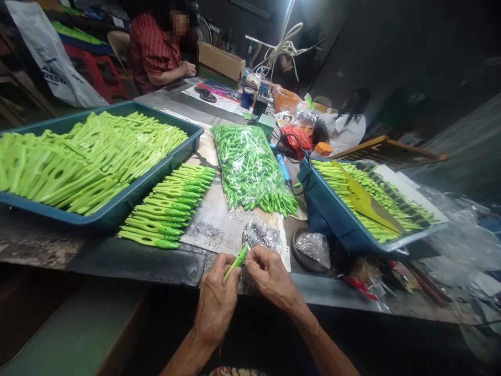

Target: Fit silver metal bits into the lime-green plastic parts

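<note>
My left hand (219, 284) is closed round a green plastic piece (236, 261) with a tapered tip pointing up and right. Close beside that tip, the fingers of my right hand (271, 271) are pinched together; whatever they hold, if anything, is too small to make out. Just beyond my hands lies a clear bag of small metal parts (261, 233), with tiny loose pieces (236, 215) scattered on the board. To the left, a row of green handle-like pieces (156, 219) is laid out side by side. A large clear bag of green tips (250, 167) lies farther back.
A blue tray (191, 140) heaped with flat green pieces stands at left. At right, another blue tray (332, 209) holds more green pieces. A dark round dish (299, 256) carries a bag of small parts. A blue screwdriver-like tool (284, 168) lies behind. Other people sit around the table.
</note>
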`<state>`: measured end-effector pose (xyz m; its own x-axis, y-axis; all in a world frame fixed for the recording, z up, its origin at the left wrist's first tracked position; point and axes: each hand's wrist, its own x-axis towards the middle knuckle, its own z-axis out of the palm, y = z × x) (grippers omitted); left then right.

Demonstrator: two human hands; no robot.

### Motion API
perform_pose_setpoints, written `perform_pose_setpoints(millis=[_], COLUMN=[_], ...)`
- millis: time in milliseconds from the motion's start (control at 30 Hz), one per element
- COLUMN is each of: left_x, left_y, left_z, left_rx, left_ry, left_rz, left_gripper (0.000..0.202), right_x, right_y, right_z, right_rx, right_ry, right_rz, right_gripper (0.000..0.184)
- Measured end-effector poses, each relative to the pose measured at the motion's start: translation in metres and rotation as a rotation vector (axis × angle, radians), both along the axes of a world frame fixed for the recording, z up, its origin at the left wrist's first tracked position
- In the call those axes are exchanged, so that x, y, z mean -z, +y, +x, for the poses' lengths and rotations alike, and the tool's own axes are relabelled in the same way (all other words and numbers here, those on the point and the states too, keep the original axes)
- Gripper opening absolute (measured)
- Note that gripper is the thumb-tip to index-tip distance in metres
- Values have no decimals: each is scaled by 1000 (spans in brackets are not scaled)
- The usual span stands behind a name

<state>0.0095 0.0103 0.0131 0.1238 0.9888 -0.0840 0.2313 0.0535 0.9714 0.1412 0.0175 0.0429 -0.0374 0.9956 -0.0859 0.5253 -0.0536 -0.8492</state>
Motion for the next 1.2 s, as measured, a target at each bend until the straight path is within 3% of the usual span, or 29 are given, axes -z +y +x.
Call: perform_pose_setpoints(millis=[133,267,467,667,833,1200], left_x=[3,6,6,4,10,13], left_y=[-1,0,0,-1,-4,-3], left_z=[1,3,3,3,2,0], left_rx=[-10,18,41,-5,-8,2], left_ry=[130,78,52,62,89,115], left_rz=[117,154,183,143,207,200], left_gripper=[18,33,33,32,34,34], right_x=[4,4,4,11,17,16], right_y=[1,2,1,0,0,-1], right_z=[-1,0,-3,-10,-9,-13], right_rx=[44,73,108,175,124,140], right_ry=[86,177,236,233,352,382], right_rz=[-38,-103,-129,-57,-178,-179], right_gripper=[22,23,21,20,18,22])
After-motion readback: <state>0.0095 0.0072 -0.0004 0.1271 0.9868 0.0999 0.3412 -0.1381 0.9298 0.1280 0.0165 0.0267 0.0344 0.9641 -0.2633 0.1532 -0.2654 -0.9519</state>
